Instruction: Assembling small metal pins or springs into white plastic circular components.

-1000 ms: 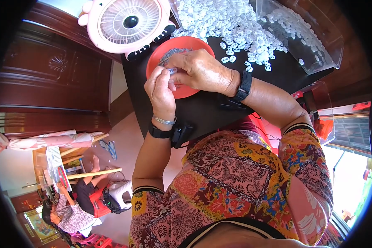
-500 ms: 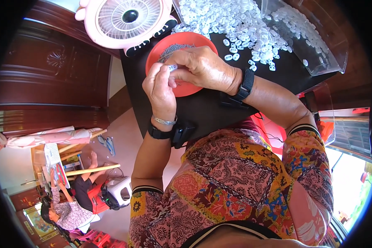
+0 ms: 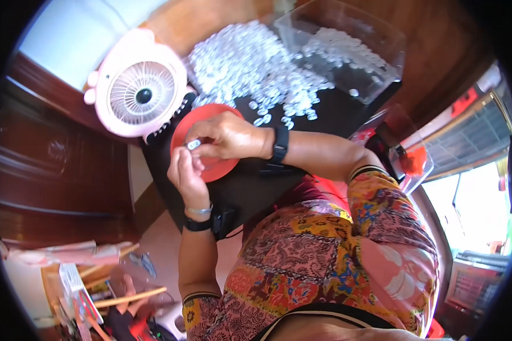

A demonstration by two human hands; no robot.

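Observation:
A small white plastic piece with two holes (image 3: pixel 193 144) sits at the fingertips of both hands. My right hand (image 3: pixel 233 136) pinches it from the right with thumb and forefinger. From the lower left, my left hand (image 3: pixel 186 177) is closed with its fingertips against the same piece. Below both hands is a round red bowl (image 3: pixel 215 110); the hands hide most of its inside. Beyond it lies a big heap of similar white plastic pieces (image 3: pixel 239 62), with several scattered loose toward me.
On the dark table (image 3: pixel 247 187), a pink fan (image 3: pixel 145 95) stands at the far left. At the far right lies a clear plastic bin (image 3: pixel 375 88) with more white pieces. A person's leg (image 3: pixel 128 282) and wooden poles (image 3: pixel 136 296) show at the lower left.
The whole view has swung, so the table and hands now sit lower and further left. Both hands stay together at the white piece over the bowl.

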